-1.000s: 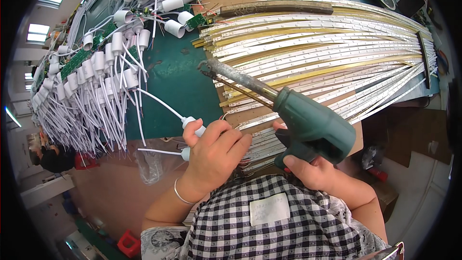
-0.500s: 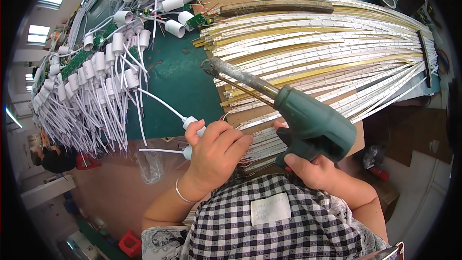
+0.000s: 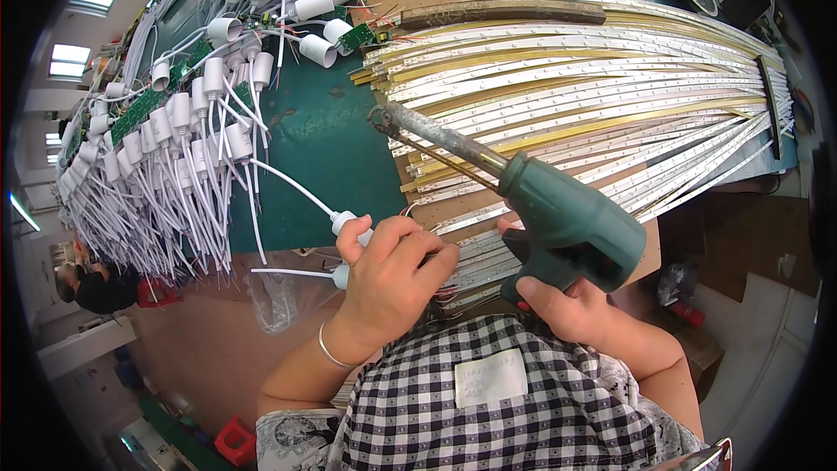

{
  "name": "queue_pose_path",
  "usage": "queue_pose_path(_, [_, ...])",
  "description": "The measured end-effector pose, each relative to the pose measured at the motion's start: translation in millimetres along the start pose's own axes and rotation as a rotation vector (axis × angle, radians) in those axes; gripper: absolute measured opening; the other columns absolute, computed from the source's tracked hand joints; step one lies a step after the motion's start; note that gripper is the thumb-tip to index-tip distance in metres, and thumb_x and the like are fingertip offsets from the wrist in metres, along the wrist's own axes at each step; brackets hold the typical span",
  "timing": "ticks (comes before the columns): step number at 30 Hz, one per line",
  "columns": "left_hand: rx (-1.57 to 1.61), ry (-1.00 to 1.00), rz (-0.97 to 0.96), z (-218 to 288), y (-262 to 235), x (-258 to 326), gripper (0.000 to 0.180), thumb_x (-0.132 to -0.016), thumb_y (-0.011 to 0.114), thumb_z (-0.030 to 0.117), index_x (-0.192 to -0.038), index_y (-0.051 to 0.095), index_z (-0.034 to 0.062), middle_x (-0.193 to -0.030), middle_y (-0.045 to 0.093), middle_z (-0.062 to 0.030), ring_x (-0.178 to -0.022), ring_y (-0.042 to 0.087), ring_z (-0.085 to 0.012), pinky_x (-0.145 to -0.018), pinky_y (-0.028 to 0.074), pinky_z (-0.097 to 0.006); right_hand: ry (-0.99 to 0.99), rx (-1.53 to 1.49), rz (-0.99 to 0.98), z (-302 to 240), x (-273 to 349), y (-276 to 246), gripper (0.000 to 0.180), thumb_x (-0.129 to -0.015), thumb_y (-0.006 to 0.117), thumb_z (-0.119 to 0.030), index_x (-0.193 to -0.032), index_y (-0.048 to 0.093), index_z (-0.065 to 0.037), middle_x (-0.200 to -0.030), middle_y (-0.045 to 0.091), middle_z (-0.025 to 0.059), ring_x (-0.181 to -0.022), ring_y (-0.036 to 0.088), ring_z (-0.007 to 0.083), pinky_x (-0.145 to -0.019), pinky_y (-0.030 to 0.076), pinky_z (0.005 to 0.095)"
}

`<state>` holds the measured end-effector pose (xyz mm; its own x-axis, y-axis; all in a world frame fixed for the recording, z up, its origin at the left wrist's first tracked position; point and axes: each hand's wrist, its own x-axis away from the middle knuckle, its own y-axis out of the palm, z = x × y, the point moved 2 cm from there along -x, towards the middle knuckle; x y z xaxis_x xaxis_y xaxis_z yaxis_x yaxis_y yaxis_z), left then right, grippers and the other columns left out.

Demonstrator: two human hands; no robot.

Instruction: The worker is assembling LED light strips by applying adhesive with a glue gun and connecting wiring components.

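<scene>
My right hand (image 3: 567, 305) is closed round the handle of a green soldering gun (image 3: 571, 222). Its long metal barrel (image 3: 445, 135) points up and left, ending in a dark tip above the light strips. My left hand (image 3: 392, 275), with a bangle at the wrist, is curled over a white end cap (image 3: 347, 225) with a white cord (image 3: 296, 185) running out to the left. A second white cap (image 3: 340, 276) pokes out from beneath the hand. The fingertips and what lies under them are hidden, beside the near ends of several LED strips (image 3: 484, 270).
Many white and gold LED strips (image 3: 575, 61) fan across the bench to the right, under a wooden bar (image 3: 501, 14) and a dark bar (image 3: 769, 106). White caps with cords and green circuit boards (image 3: 139, 113) are heaped left on the green bench top (image 3: 305, 135). A co-worker's arm shows at top left.
The soldering gun has shifted very slightly to the right. My left hand has barely moved, its fingers bending a little.
</scene>
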<state>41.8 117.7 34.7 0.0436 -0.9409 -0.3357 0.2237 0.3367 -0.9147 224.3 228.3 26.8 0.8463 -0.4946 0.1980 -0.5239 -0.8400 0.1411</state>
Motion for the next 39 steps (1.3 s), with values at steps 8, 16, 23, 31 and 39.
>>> queue_pose_path(8, [-0.07,0.027,0.02,2,1,2,0.013,-0.074,0.066,0.015,-0.086,0.072,0.0193,-0.083,0.061,0.0086,-0.088,0.057,-0.0138,-0.092,0.023,-0.046,0.05,-0.017,-0.017,0,3,-2,0.072,-0.09,0.062,-0.011,-0.15,0.023,-0.002,-0.146,0.04,0.0189,-0.136,0.042,0.0298,-0.114,0.033,0.0433])
queue_pose_path(16, [-0.058,0.027,0.038,2,2,6,0.014,-0.077,0.066,0.014,-0.088,0.072,0.019,-0.082,0.061,0.0079,-0.087,0.058,-0.0132,-0.093,0.023,-0.045,0.068,-0.122,0.09,-16,42,-18,0.053,-0.087,0.062,-0.01,-0.135,0.042,0.001,-0.109,0.066,0.0121,-0.101,0.065,0.02,-0.092,0.051,0.036])
queue_pose_path(23, [-0.048,0.02,0.065,2,4,8,0.012,-0.077,0.067,0.013,-0.087,0.072,0.0191,-0.081,0.06,0.0081,-0.087,0.058,-0.0127,-0.094,0.023,-0.045,-0.01,0.35,0.007,-11,71,-35,0.024,-0.089,0.057,-0.011,-0.11,0.062,0.0,-0.1,0.066,0.0136,-0.082,0.067,0.0265,-0.074,0.054,0.0356])
queue_pose_path(31, [-0.059,0.011,0.068,1,5,8,0.012,-0.078,0.067,0.013,-0.087,0.073,0.0186,-0.079,0.06,0.0083,-0.086,0.058,-0.0124,-0.095,0.022,-0.045,-0.149,0.58,0.05,4,80,-38,0.031,-0.082,0.06,-0.016,-0.107,0.06,0.003,-0.077,0.065,0.0103,-0.064,0.064,0.0206,-0.061,0.052,0.0318])
queue_pose_path(39, [-0.061,0.013,0.085,1,8,9,0.013,-0.078,0.066,0.012,-0.088,0.072,0.0166,-0.079,0.059,0.0077,-0.087,0.058,-0.0125,-0.095,0.022,-0.045,0.03,0.522,0.049,0,80,-35,0.029,-0.08,0.063,-0.01,-0.109,0.066,-0.007,-0.105,0.068,0.0091,-0.091,0.064,0.0292,-0.081,0.047,0.038])
